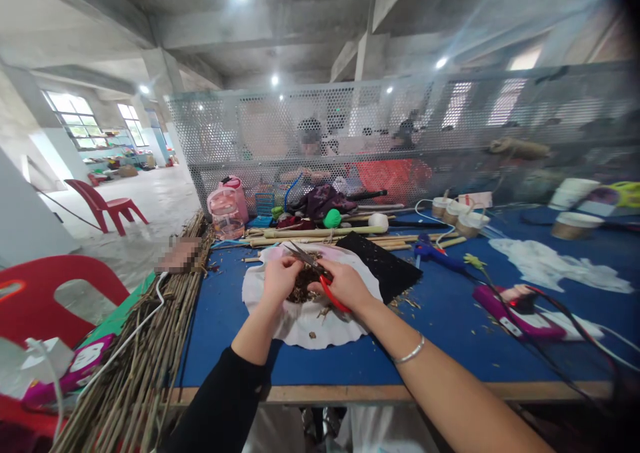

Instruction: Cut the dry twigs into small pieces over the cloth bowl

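Scissors (311, 262) sit in your right hand (346, 284), over the middle of the cloth (263, 304) on the blue counter (220, 350). Neither of your hands seems to pin that cloth, so a tug or a brushing wrist might drag it and spill scraps over the counter. The heap of scraps (301, 288) lies loose under your fingers; a careless sweep could scatter it. Worst placed are your left fingertips, right beside the blades: closing them without looking could nip you.

Your forearms reach in from the near left and near right and converge at the cloth. Your right hand is wrapped round the red handles, blades aimed far left. Your left hand (280, 278) curls inward, fingertips bunched by the blades; whether they pinch anything, I cannot tell.
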Demonstrator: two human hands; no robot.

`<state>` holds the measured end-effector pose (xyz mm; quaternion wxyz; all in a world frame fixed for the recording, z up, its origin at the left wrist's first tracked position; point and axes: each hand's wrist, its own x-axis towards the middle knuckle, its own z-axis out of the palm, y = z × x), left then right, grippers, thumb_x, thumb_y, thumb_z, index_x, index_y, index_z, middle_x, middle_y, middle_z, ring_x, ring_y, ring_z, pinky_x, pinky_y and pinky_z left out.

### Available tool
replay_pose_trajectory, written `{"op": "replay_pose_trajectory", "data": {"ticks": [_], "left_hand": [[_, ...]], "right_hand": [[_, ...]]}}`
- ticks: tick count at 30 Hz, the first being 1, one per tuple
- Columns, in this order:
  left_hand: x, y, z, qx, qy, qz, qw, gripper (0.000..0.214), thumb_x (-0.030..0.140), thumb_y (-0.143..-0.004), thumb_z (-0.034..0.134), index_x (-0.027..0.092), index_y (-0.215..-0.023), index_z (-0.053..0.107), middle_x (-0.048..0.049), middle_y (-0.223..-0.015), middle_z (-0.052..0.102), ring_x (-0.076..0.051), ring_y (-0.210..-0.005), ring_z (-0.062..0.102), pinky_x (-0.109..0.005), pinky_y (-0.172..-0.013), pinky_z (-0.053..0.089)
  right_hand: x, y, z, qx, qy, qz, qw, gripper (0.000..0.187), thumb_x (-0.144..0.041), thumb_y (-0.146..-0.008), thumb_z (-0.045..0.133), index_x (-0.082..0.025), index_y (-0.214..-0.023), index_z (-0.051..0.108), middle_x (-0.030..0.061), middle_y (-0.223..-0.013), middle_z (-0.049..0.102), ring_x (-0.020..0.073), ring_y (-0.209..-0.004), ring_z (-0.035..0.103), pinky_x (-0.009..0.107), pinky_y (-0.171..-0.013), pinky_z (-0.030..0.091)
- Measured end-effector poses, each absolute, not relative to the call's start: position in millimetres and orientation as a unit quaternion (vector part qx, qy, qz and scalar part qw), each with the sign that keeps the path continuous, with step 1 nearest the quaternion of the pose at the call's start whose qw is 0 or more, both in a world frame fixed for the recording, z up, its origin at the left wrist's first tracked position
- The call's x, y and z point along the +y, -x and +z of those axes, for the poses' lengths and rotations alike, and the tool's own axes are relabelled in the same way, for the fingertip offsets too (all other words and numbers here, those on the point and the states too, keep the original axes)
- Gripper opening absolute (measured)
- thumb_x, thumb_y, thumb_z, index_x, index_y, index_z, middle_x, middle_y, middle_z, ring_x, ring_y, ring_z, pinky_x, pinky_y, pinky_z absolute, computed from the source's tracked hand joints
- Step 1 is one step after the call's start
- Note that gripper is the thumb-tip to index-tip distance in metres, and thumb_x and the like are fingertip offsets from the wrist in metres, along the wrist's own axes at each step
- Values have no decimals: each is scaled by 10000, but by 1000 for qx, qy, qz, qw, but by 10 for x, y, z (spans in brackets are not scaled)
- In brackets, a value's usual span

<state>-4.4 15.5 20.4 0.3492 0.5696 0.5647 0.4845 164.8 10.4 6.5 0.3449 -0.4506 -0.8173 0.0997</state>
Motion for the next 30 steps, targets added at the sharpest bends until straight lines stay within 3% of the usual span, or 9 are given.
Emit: {"op": "replay_pose_trajectory", "data": {"ticks": [3, 5, 10, 13, 16, 20, 25, 30], "left_hand": [[161, 127, 235, 596, -624, 446, 237, 175, 132, -604, 625, 153, -757, 708, -72, -764, 680, -172, -681, 572, -270, -659, 404], [128, 169, 274, 582, -665, 414, 217, 216, 141, -591, 647, 160, -797, 708, -75, -798, 681, -172, -695, 571, -262, -646, 402], [-76, 162, 320, 452, -779, 118, 418, 135, 302, -512, 739, 191, -517, 662, -15, -521, 629, -121, -460, 501, -218, -463, 342], [-172, 89, 268, 456, -768, 17, 449, 136, 277, -471, 750, 202, -457, 637, -9, -434, 594, -123, -365, 480, -224, -411, 324], [-189, 67, 249, 472, -779, 12, 412, 109, 239, -499, 716, 202, -442, 631, 1, -394, 566, -115, -337, 466, -219, -404, 324], [-151, 105, 334, 439, -788, 25, 432, 122, 303, -587, 655, 187, -602, 692, 2, -499, 613, -109, -447, 526, -198, -472, 370], [-152, -92, 344, 504, -822, 113, 240, 130, 249, -630, 622, 155, -673, 700, -27, -602, 647, -124, -548, 529, -221, -527, 350], [-177, -267, 235, 501, -829, 75, 238, 189, 216, -603, 681, 157, -777, 727, -60, -699, 690, -150, -592, 550, -239, -556, 358]], "right_hand": [[160, -1710, 75, -801, 463, 111, 361, 452, -483, -706, 638, -209, -1064, 607, 51, -831, 676, 200, -740, 614, 286, -669, 455], [204, -1761, 79, -779, 472, 114, 396, 484, -472, -729, 616, -184, -1116, 585, 71, -893, 676, 202, -775, 617, 291, -703, 461], [295, -1887, 64, -722, 509, 128, 451, 468, -452, -764, 566, -137, -1109, 579, 82, -859, 678, 190, -721, 615, 288, -687, 469], [330, -1923, 43, -700, 517, 143, 471, 466, -451, -769, 555, -128, -1105, 577, 91, -879, 681, 190, -732, 621, 281, -683, 472], [336, -1918, 36, -696, 514, 158, 475, 470, -445, -772, 555, -120, -1112, 569, 93, -882, 684, 185, -724, 625, 273, -680, 474], [306, -1885, 60, -702, 510, 148, 474, 475, -459, -775, 552, -117, -1104, 570, 100, -875, 683, 182, -707, 623, 273, -676, 474], [306, -1874, 53, -709, 494, 132, 485, 449, -457, -776, 551, -127, -1079, 580, 112, -907, 677, 192, -735, 627, 279, -692, 478], [320, -1874, 21, -718, 485, 129, 483, 420, -436, -784, 549, -149, -1089, 575, 101, -932, 673, 203, -801, 628, 290, -730, 478]]}}
